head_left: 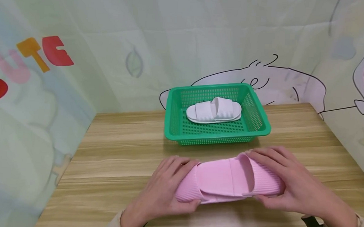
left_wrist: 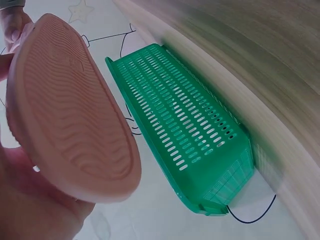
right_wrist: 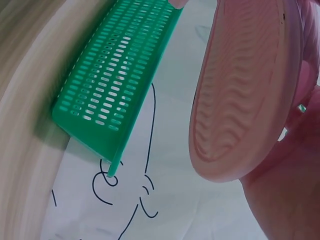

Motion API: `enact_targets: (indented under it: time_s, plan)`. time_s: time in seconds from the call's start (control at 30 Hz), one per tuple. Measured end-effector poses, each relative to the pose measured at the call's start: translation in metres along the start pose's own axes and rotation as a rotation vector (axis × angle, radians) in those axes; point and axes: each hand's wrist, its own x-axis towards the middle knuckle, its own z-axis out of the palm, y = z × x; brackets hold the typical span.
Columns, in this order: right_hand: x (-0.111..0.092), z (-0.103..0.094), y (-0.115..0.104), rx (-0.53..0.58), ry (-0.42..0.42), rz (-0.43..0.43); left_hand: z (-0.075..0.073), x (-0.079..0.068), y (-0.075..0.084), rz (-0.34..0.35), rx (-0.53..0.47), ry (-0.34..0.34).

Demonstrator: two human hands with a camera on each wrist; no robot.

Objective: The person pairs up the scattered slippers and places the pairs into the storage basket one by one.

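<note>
Both hands grip a pair of pink slide slippers [head_left: 217, 177] in front of the green basket, one slipper fitted into the other with the ribbed straps at opposite ends. My left hand [head_left: 167, 191] holds the left end, thumb on the near side and fingers over the far side. Around the right end curls my right hand [head_left: 289, 179] in the same way. The wavy tread of a pink sole [left_wrist: 75, 100] shows in the left wrist view, and a ridged sole [right_wrist: 240, 90] fills much of the right wrist view. The slippers are held above the wooden table [head_left: 118, 158].
Behind the pink pair, a green perforated basket [head_left: 217, 139] stands near the table's back edge. Inside it lies a pair of white slide slippers [head_left: 205, 112], nested together. A printed cloth [head_left: 111, 55] hangs along the back and sides.
</note>
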Motion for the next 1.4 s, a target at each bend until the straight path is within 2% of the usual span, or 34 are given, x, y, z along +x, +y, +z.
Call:
enact_targets:
  time_s: [0.23, 0.6, 0.87, 1.1, 1.4]
  plan:
    - [0.004, 0.001, -0.007, -0.023, -0.026, -0.024, -0.001, 0.001, 0.001, 0.019, 0.004, 0.036]
    - [0.004, 0.005, -0.011, 0.033, -0.035, -0.027, -0.004, 0.005, 0.006, 0.003, -0.007, 0.022]
    - [0.010, 0.009, -0.012, 0.071, 0.024, -0.130, -0.005, 0.007, 0.007, 0.012, -0.045, 0.033]
    - [0.011, 0.011, -0.013, 0.070, -0.038, -0.074, -0.007, 0.009, 0.008, 0.033, -0.031, 0.050]
    - [0.016, 0.018, -0.014, 0.096, 0.017, -0.144, -0.007, 0.007, 0.009, 0.049, -0.010, 0.068]
